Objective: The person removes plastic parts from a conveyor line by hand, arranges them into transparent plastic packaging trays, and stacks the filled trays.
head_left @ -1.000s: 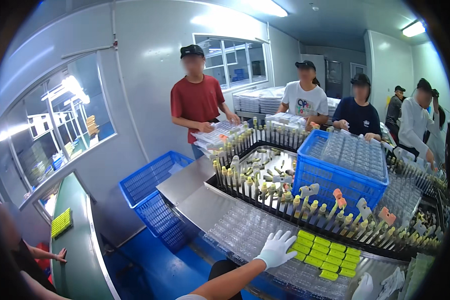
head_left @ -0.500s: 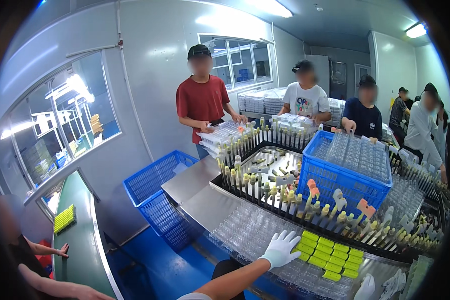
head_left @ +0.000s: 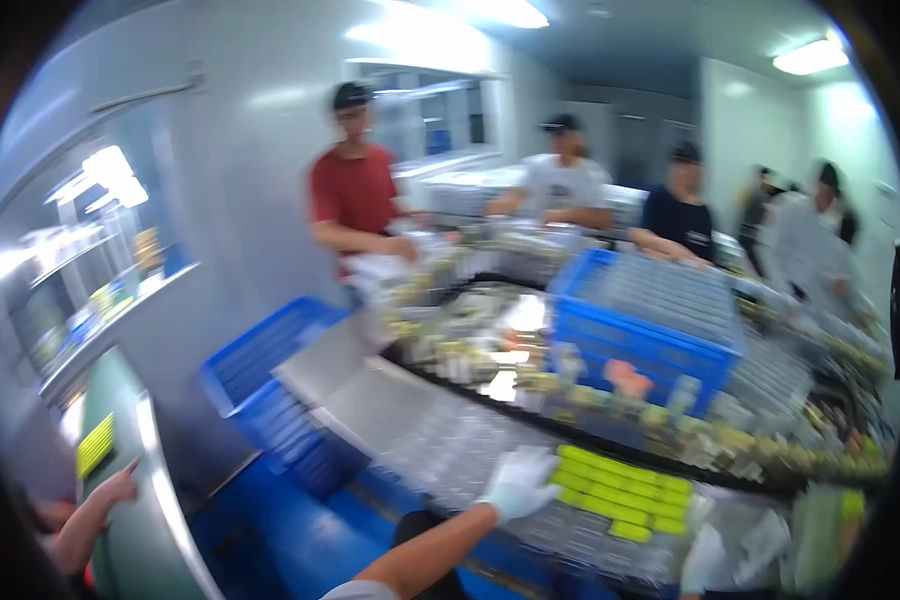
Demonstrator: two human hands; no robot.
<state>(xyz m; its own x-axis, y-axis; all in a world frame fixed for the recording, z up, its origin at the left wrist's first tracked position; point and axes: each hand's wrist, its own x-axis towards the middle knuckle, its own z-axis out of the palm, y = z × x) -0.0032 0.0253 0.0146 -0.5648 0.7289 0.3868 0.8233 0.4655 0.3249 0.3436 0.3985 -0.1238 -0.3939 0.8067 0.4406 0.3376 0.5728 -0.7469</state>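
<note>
Gloved in white, the left hand [head_left: 518, 482] reaches in from the lower edge on a bare forearm and rests with loosely spread fingers on a clear plastic tray [head_left: 440, 450]; it grips nothing that can be made out. Just to its right, nearly touching the fingertips, lies a block of yellow-green pieces [head_left: 622, 492] set in rows on the same tray. The right hand [head_left: 705, 560], also in a white glove, sits low near the bottom edge, below and to the right of the yellow-green rows; blur hides whether it is open or closed. Both hands work at a long surface [head_left: 370, 400] with a grey metal end that runs away to the right, crowded with small upright pieces too blurred to tell apart. A blue crate [head_left: 650, 335] stands on it beyond the yellow-green rows, and more blue baskets [head_left: 260, 360] are stacked on the floor at the left end. Across the surface stand several people, one in a red shirt [head_left: 355, 190], others in white and dark tops, all in dark caps. Pale walls, an inner window and bright ceiling lights enclose the room. Another person's bare hand [head_left: 115, 487] shows at the lower left.
</note>
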